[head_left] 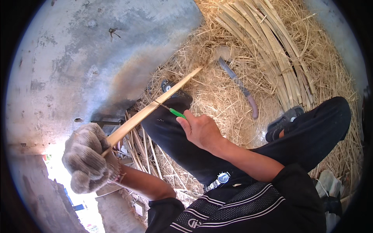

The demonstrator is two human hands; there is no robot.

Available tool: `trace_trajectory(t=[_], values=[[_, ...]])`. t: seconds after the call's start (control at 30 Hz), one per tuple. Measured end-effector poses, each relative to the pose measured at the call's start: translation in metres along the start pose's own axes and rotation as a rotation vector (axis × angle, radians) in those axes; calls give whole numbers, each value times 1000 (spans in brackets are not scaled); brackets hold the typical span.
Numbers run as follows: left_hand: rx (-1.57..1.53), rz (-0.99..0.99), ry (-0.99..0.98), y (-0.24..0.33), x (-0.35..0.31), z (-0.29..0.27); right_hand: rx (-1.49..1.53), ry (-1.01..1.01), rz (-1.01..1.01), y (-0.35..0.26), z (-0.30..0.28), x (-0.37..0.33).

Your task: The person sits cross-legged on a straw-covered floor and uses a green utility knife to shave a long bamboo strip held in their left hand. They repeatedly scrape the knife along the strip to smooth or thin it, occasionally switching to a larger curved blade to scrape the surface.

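Note:
My left hand [87,155], in a grey knit glove, is closed round the lower end of a long pale wooden strip [142,114], which looks like split bamboo. The strip slants up and away to the right, over my leg. My bare right hand [202,130] grips a small tool by its green handle [177,113]. Its thin dark blade reaches the strip's edge around mid-length and appears to touch it. The exact shape of the blade is too small to tell.
A large knife [239,86] with a brownish handle lies on straw-like shavings [211,93] between my legs. Beyond it, at the far right, is a bundle of long pale strips [272,50]. A worn concrete wall [77,66] stands at left. A wristwatch [222,178] rests on my lap.

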State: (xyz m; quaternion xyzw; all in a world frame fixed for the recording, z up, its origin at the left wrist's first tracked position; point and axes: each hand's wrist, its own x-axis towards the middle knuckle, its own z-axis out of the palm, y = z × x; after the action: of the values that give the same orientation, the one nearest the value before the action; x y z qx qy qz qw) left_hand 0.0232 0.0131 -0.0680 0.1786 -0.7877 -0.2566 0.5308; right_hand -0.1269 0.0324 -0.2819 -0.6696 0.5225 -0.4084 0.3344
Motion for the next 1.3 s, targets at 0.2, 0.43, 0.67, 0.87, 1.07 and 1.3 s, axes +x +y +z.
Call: trace_trajectory(t=[0.2, 0.43, 0.67, 0.87, 1.07, 1.3], values=[[-116, -6, 192, -10, 3, 4, 40, 109, -65, -8, 2, 10], [-132, -1, 214, -8, 7, 22, -60, 125, 129, 40, 15, 22], [-113, 43, 242, -14, 22, 19, -114, 115, 208, 73, 22, 26], [-187, 54, 262, -19, 17, -1, -32, 67, 25, 21, 28, 25], [-154, 10, 176, -18, 30, 30, -419, -300, 803, 246, 59, -28], [-142, 24, 354, -16, 25, 18, 225, 153, 443, 102, -1, 25]])
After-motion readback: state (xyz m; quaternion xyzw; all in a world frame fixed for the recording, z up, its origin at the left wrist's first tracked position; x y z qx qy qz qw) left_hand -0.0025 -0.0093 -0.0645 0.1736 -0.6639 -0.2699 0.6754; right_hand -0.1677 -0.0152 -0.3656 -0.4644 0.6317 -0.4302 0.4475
